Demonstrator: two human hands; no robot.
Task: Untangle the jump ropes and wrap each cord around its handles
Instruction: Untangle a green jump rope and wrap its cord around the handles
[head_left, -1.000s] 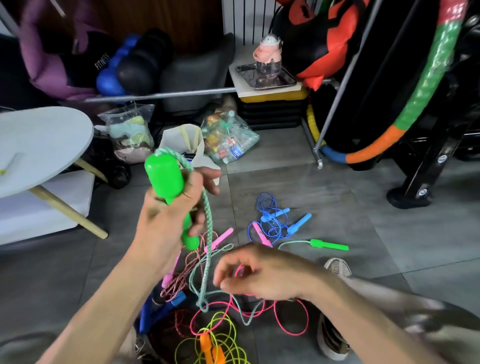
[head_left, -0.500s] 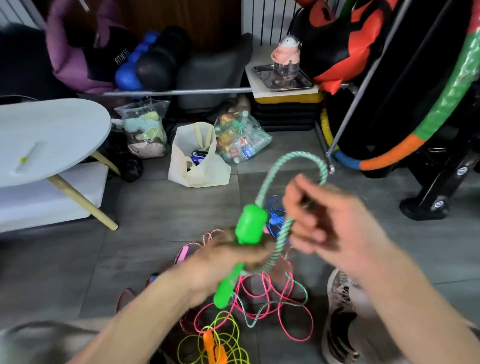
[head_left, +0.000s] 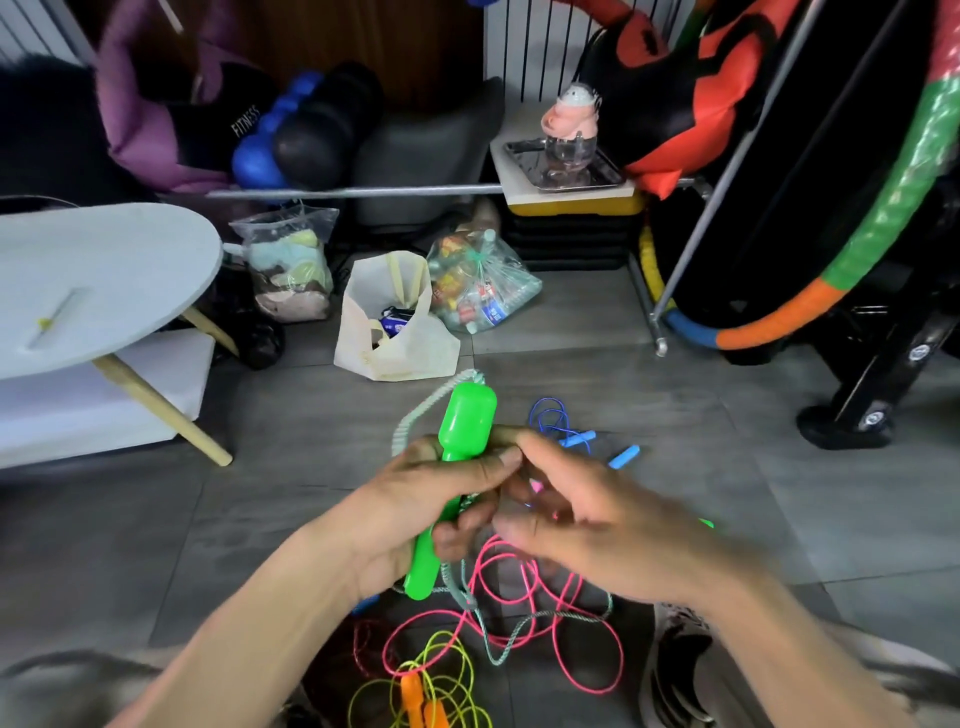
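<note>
The right hand (head_left: 597, 525) has been lowered beside the upright green handle (head_left: 457, 457), gripped by the left hand (head_left: 426, 499); its grasp cannot be told.

We are in a cluttered home exercise or storage corner — grey tiled floor (head_left: 675, 431); a striped weighted hoop (head_left: 883, 218) leaning at the right; dark foam rollers (head_left: 317, 130) and a bag printed "FITNESS" (head_left: 228, 119) behind a metal rail (head_left: 353, 191); tied plastic bags (head_left: 480, 291) on the floor; jump ropes (head_left: 519, 618) strewn about — household clutter, not a shop.
</note>
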